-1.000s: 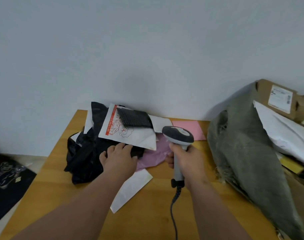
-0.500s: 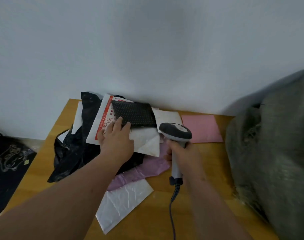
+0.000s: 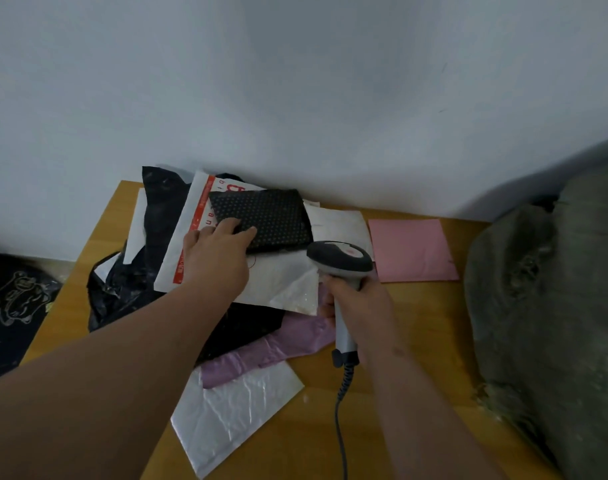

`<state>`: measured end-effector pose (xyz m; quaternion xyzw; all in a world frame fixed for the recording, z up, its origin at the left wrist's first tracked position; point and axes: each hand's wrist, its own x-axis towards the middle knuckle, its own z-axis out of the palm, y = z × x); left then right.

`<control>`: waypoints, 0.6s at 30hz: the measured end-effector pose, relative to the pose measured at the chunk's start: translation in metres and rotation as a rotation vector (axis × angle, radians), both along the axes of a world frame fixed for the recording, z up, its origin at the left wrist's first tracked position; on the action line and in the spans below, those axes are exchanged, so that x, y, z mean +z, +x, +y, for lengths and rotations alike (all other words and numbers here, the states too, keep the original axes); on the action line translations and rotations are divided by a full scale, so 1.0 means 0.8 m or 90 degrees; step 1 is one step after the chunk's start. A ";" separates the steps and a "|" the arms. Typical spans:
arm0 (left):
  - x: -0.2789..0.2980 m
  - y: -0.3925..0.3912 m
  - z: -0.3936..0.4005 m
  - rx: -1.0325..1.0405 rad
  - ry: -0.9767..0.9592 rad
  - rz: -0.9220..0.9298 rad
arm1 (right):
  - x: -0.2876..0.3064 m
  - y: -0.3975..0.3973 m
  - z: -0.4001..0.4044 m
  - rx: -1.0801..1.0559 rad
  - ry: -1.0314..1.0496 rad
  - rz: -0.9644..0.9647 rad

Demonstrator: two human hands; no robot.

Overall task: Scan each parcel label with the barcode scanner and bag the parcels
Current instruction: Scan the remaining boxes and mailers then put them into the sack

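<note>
Head view, so everything's a bit warped at the edges. Wooden table (image 3: 416,323) pushed against a plain wall (image 3: 295,81), with a messy heap of parcels in the middle of the frame: a crumpled black poly bag (image 3: 139,282) on the left, a white mailer with red print (image 3: 281,271) lying over it, and a small black dotted parcel (image 3: 271,220) on top of that. A lilac plastic bag (image 3: 288,344) sticks out below the heap, a silvery bubble mailer (image 3: 229,410) sits at the lower centre, and a flat pink envelope (image 3: 413,251) lies off to the right, apart from the pile. A big grey-green woven sack (image 3: 545,323) fills the right edge and is cut off by the frame.

Left hand (image 3: 215,261) lies on the white mailer, fingers fairly straight, tips touching the near left corner of the dotted parcel. Its long side runs roughly left-right.

Right hand (image 3: 358,306) is wrapped around the handle of the barcode scanner (image 3: 340,261). The handle runs up the frame, dark head pointing toward the pile, coiled cable (image 3: 340,410) trailing to the bottom edge.

No label readable on the dotted parcel. Dark mat (image 3: 11,306) at far left is partly cut off.
</note>
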<state>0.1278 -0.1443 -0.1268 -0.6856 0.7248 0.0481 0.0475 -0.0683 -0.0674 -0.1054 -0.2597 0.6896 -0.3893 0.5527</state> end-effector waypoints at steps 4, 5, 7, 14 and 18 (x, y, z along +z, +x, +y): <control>0.007 -0.006 0.003 0.017 -0.043 0.086 | -0.001 0.004 0.001 -0.014 0.000 -0.013; 0.010 -0.008 0.006 0.021 -0.057 0.101 | -0.001 0.005 0.002 -0.016 -0.003 -0.017; 0.016 -0.013 0.014 0.027 -0.079 0.127 | 0.002 0.008 0.005 -0.016 -0.013 -0.023; 0.049 -0.017 0.043 0.066 -0.158 0.198 | 0.031 0.012 0.028 -0.035 -0.057 -0.003; 0.065 -0.016 0.069 0.113 -0.138 0.270 | 0.048 0.014 0.051 -0.030 -0.092 0.013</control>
